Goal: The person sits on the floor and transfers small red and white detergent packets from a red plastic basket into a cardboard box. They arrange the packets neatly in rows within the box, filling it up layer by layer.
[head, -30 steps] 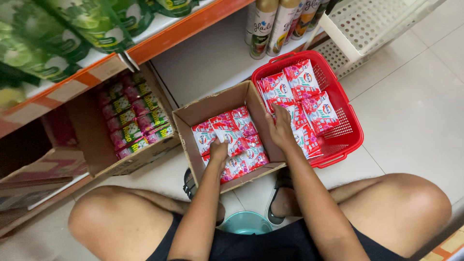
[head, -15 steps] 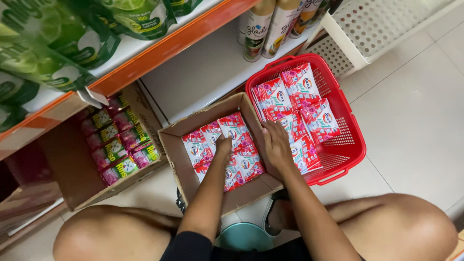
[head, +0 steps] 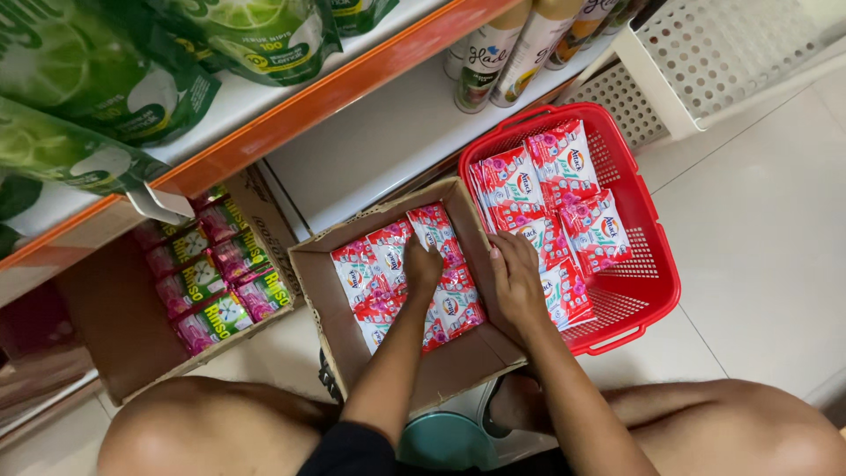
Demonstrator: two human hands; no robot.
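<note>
The shelf point(head: 291, 115) ran overhead with the floor point(head: 758, 264) below it; two cardboard boxes sat open underneath, the near box point(head: 458, 370) tipped up, probably for easy reach, beside one red basket point(head: 648, 291). Red sachets point(head: 388, 264) filled the box in rows, seven or so showing. The left hand point(head: 423, 266) pressed flat on them, fingers together; the right hand point(head: 518, 282) lay loosely spread on the box's edge, touching the basket's sachets.
</note>
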